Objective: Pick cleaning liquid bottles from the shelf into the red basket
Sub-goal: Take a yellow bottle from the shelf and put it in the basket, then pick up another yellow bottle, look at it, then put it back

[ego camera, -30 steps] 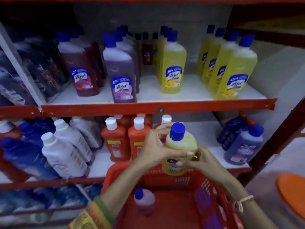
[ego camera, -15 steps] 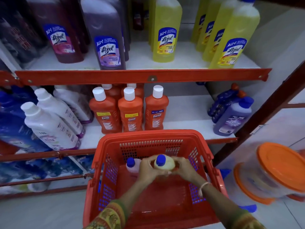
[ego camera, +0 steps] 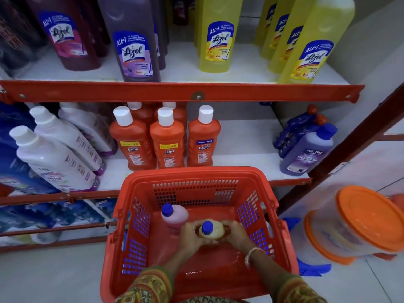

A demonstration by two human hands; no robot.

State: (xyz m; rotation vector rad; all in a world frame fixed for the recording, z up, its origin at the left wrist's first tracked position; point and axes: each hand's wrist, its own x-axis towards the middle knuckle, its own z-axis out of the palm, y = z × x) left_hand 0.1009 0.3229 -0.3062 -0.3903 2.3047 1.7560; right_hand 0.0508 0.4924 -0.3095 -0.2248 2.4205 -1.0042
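Inside the red perforated plastic basket (ego camera: 192,178), the left hand (ego camera: 190,236) and right hand (ego camera: 237,234) clasp an upright yellow blue-capped bottle (ego camera: 210,230), just beside a pink blue-capped bottle (ego camera: 173,215).

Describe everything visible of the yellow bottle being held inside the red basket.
The yellow bottle is seen from above: a blue screw cap over rounded, pale yellow plastic shoulders; its label is hidden. It stands upright, low inside the red basket, just right of a pink bottle with a matching blue cap. The left hand and right hand clasp it from either side, fingers wrapped around its body.
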